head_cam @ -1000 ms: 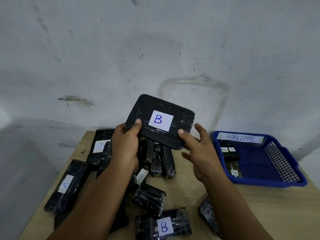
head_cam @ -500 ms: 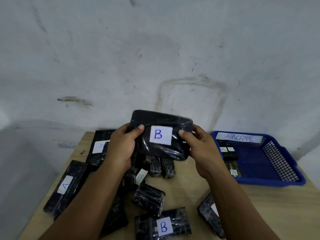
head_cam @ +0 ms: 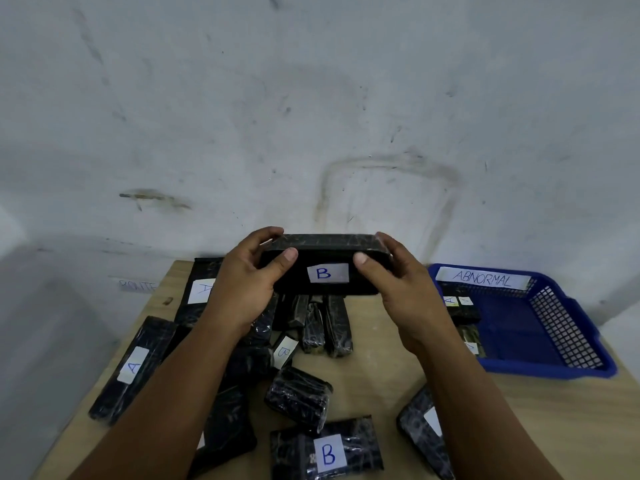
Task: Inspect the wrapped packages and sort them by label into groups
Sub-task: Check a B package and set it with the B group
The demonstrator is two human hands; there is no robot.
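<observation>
Above table [head_cam: 381, 344] | B-labelled package [head_cam: 325, 268] between hands | left hand [head_cam: 247, 289], right hand [head_cam: 405, 296] both gripping its ends

Dim, soft light; wide-angle bending at edges.

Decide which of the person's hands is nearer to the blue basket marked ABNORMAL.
Right. The right hand grips the held B package's end just beside the blue basket; the left hand grips the opposite end, farther away.
</observation>
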